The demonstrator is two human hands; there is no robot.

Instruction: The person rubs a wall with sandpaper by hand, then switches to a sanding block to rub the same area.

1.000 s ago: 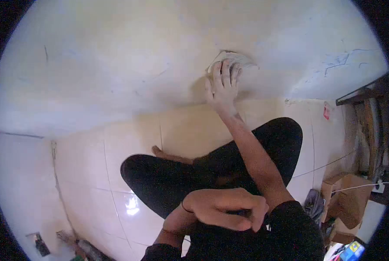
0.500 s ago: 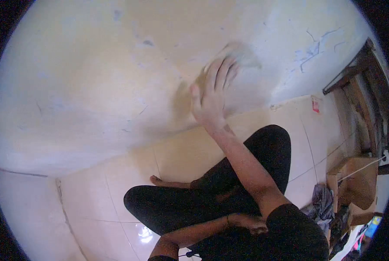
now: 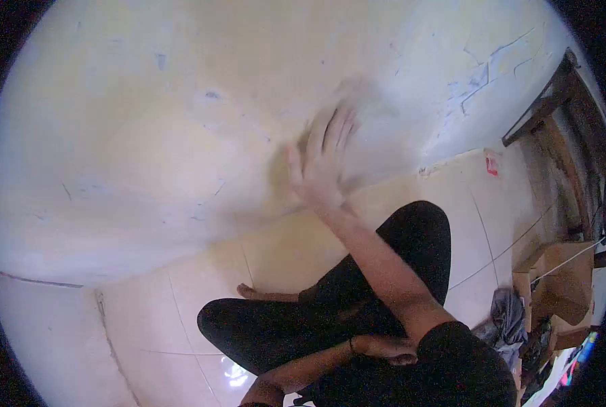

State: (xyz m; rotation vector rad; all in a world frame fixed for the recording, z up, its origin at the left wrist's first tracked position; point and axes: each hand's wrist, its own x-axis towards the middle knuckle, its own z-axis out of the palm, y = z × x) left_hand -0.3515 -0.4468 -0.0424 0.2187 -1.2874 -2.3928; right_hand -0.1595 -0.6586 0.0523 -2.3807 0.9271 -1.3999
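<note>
Pale rag (image 3: 374, 95), upper centre of the frame: where is it lying? (A)

It is lying flat against the cream wall (image 3: 147, 136), just above the wall's meeting with the tiled floor (image 3: 181, 305). It is showing only as a blurred pale patch, so I cannot tell its outline. (B)

What is the right hand (image 3: 320, 166) doing? (A)

It is pressing the rag to the wall. The fingers (image 3: 333, 129) are stretching straight and slightly spread, lying over the rag rather than gripping it, with the thumb sticking out toward the left. The arm is running down to the lower right of the frame. (B)

And the left hand (image 3: 386, 348)? (A)

It is resting low in the frame on the lap, against black trousers (image 3: 282, 325). The fingers are curling inward, but I cannot tell whether they are holding anything. (B)

Surroundings? (A)

Paint is flaking at the upper right. Cardboard boxes (image 3: 560, 285) are sitting at the right edge, below dark wooden furniture (image 3: 554, 136). (B)
</note>
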